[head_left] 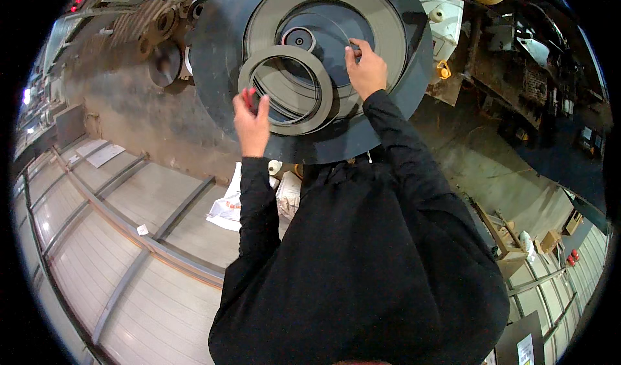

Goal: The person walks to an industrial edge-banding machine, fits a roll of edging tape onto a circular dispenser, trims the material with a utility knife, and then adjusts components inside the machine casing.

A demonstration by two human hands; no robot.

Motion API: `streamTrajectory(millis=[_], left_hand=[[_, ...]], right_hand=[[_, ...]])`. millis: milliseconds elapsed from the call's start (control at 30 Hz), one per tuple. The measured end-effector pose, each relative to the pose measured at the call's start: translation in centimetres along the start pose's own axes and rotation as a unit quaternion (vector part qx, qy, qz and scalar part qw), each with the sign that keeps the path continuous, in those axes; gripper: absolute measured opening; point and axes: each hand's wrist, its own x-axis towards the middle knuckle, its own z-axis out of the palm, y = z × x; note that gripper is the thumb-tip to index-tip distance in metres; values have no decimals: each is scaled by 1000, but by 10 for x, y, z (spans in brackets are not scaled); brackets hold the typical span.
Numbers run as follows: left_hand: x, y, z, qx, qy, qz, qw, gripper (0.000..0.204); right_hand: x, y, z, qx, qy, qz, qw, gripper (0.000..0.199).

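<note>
A flat grey ring-shaped coil [325, 83] rests tilted over a larger wound grey coil [390, 25] on a round dark turntable [217, 61]. My left hand [252, 125] is at the near left edge of the smaller coil, its fingers curled about a small red object [248, 98] whose kind I cannot make out. Over the right side of the large coil's opening, my right hand [367, 72] pinches what looks like the end of a thin strip [337, 26] that curves away from me. A round hub [299, 39] stands beyond the smaller coil.
White packaging [226, 206] and a white spool [275, 167] lie below the turntable's near edge. A yellow hook-like piece [443, 69] and another spool [436, 15] are at the right. Dark round parts [165, 63] stand on the left floor. Cluttered machinery fills the far right.
</note>
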Motion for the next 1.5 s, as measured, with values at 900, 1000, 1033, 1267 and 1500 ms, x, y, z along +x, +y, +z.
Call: streamTrajectory(millis=[900, 1000, 1033, 1267, 1500], left_hand=[[99, 94, 138, 433, -257, 302, 810, 30], [99, 93, 131, 431, -251, 307, 811, 28], [100, 91, 130, 431, -247, 314, 809, 27], [105, 79, 132, 410, -231, 353, 809, 25], [112, 73, 138, 400, -211, 400, 797, 23]], right_hand=[[29, 18, 18, -166, 69, -46, 983, 20], [35, 19, 20, -164, 72, -48, 983, 23], [38, 20, 22, -167, 77, -54, 981, 23], [42, 15, 18, -228, 58, -55, 970, 27], [54, 24, 28, -211, 33, -40, 976, 21]])
